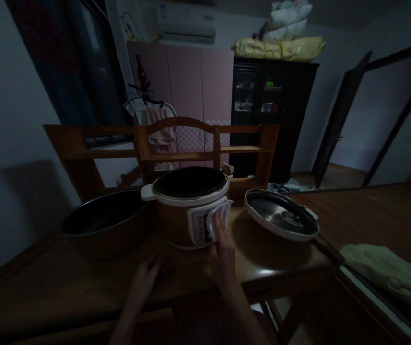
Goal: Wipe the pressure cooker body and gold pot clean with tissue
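Observation:
An electric cooker (176, 223) with a black inner rim and white trim stands lidless on the wooden table (263, 273). My right hand (222, 247) presses a white cloth (223, 213), perhaps a paper wipe, against the cooker's control panel (200, 229), hiding its right part. My left hand (153, 268) lies on the tabletop in front of the cooker, holding nothing; its fingers look loosely apart in the dim light. To the left sits a dark inner pot (100, 235). On the right, the round lid (280, 215) rests with its metal underside facing up.
A wooden shelf rack (180, 156) rises along the table's back edge. Beyond it are a pink wardrobe (187, 81) and a black cabinet (299, 105). A pale green cloth bundle (388, 273) lies right of the table, and a door (345, 115) stands open farther back.

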`<action>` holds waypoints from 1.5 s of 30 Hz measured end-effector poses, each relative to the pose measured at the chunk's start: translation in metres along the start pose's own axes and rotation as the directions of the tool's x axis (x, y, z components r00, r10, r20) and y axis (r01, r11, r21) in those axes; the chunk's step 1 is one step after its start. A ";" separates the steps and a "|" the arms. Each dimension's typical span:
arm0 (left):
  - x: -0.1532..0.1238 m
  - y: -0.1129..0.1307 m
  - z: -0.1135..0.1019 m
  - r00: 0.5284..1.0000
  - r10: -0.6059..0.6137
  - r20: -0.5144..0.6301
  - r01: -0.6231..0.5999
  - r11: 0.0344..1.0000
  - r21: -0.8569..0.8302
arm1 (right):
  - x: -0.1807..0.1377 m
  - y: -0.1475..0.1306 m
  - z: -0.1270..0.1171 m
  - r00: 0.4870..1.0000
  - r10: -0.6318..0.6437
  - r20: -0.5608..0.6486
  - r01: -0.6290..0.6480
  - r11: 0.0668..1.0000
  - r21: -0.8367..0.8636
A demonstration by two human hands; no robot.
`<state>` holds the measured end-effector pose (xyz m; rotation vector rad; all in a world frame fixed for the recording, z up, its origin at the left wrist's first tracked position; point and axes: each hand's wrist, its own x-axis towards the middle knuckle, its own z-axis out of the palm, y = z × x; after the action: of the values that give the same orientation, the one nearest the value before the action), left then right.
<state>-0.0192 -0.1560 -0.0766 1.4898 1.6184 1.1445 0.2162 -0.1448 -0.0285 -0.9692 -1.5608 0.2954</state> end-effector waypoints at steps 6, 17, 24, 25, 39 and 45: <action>-0.001 0.002 0.000 1.000 -0.007 0.020 0.006 1.000 0.025 | -0.014 -0.010 0.009 0.994 -0.047 0.094 0.063 0.984 -0.166; 0.001 -0.009 0.003 1.000 -0.010 0.029 0.010 1.000 -0.005 | -0.039 -0.001 0.015 0.997 -0.004 0.080 0.016 0.988 -0.156; 0.005 -0.018 0.004 1.000 -0.014 0.019 0.014 1.000 0.020 | -0.012 -0.018 0.009 0.989 -0.107 0.099 0.126 0.970 -0.206; 0.005 -0.020 0.004 1.000 -0.017 0.020 0.016 1.000 0.018 | -0.010 -0.020 0.010 0.984 -0.129 0.122 0.152 0.967 -0.202; 0.001 -0.012 0.006 1.000 -0.019 0.003 0.019 1.000 0.018 | -0.047 0.008 0.009 0.982 -0.078 0.171 0.107 0.980 -0.169; -0.001 -0.009 0.006 1.000 -0.028 0.003 0.028 0.999 0.025 | -0.058 0.023 0.000 0.995 0.029 0.097 -0.011 0.985 -0.173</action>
<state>-0.0177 -0.1553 -0.0870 1.4793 1.6523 1.1098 0.2220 -0.1723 -0.0841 -1.1194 -1.6894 0.2280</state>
